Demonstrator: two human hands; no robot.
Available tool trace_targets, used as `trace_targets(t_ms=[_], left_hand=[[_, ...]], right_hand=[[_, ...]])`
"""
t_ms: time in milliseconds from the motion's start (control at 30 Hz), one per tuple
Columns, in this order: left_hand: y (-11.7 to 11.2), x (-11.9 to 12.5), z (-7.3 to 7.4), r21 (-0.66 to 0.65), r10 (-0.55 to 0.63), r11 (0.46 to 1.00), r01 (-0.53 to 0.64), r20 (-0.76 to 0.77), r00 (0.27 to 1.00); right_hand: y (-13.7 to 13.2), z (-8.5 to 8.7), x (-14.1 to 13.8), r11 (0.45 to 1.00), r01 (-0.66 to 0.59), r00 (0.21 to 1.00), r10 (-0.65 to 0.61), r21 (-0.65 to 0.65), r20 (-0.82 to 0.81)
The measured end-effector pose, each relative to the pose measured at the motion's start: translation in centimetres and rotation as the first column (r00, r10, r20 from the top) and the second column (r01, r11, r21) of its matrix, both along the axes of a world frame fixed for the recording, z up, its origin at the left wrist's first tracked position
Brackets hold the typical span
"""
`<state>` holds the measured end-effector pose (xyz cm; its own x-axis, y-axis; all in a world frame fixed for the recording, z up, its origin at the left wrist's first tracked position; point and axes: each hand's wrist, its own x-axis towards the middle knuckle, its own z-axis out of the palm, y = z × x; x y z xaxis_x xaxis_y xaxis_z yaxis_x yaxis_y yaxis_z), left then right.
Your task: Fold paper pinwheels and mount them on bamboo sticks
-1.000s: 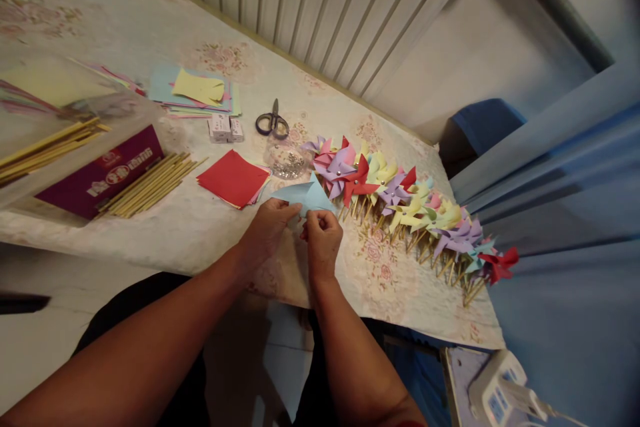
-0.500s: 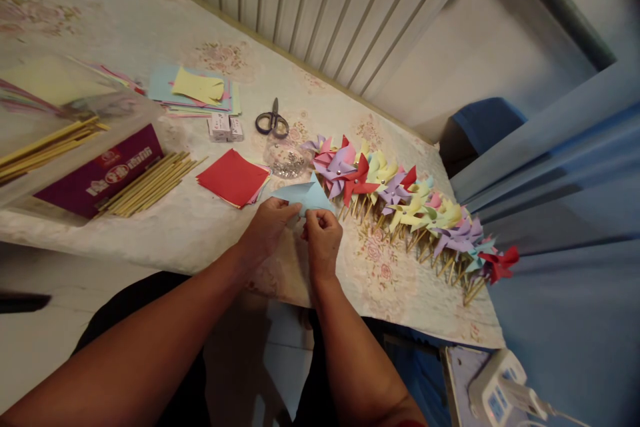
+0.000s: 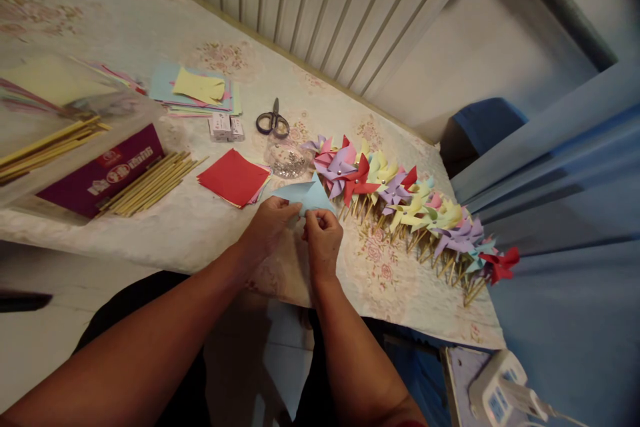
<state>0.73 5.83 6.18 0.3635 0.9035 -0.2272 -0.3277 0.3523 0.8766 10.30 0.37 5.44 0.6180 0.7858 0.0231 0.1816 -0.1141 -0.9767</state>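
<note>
A sheet of light blue paper [image 3: 314, 195] with pointed corners is held between both hands, just above the table's near edge. My left hand [image 3: 273, 219] pinches its left side between thumb and fingers. On the near edge, my right hand [image 3: 324, 232] is closed with thumb and fingertips on the paper; whether it grips anything else there is hidden. Beyond the paper lies a clear dish of small metal pins [image 3: 289, 161]. To the left of it rests a stack of square paper with a red sheet [image 3: 234, 178] on top.
Finished paper pinwheels [image 3: 395, 190] on sticks form a row at the right. Black scissors [image 3: 273, 121], small white boxes [image 3: 226, 127] and a stack of coloured paper [image 3: 165, 85] lie farther back. Wooden sticks [image 3: 150, 185] lie beside a purple-labelled container [image 3: 103, 177] at the left.
</note>
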Motion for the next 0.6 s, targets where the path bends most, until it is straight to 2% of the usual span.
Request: trace_targets(t_ms=[133, 267, 333, 433, 500, 600], left_hand=[[0.3, -0.3, 0.0, -0.029, -0.020, 0.999, 0.021, 0.021, 1.000], [1.0, -0.8, -0.4, -0.020, -0.042, 0.999, 0.041, -0.019, 0.999], [1.3, -1.1, -0.4, -0.017, -0.089, 0.996, 0.088, -0.025, 0.996], [1.5, -1.5, 0.0, -0.035, -0.183, 0.983, 0.182, -0.018, 0.983], [1.6, -1.7, 0.2, -0.043, -0.246, 0.969, 0.245, -0.021, 0.969], [1.6, -1.9, 0.3, -0.035, -0.324, 0.946, 0.323, -0.062, 0.944]], right_hand=[[-0.3, 0.7, 0.3, 0.992, 0.106, 0.993, -0.110, 0.067, 0.054], [-0.3, 1.4, 1.9, 0.951, 0.258, 0.962, -0.269, 0.170, 0.048], [-0.3, 1.3, 3.1, 0.971, 0.199, 0.979, -0.202, 0.128, 0.007], [-0.1, 0.8, 4.5, 0.997, -0.032, 0.986, 0.043, 0.072, -0.161], [0.0, 0.4, 5.0, 0.985, -0.153, 0.933, 0.170, 0.080, -0.316], [-0.1, 0.1, 4.9, 0.963, -0.260, 0.844, 0.261, 0.068, -0.468]])
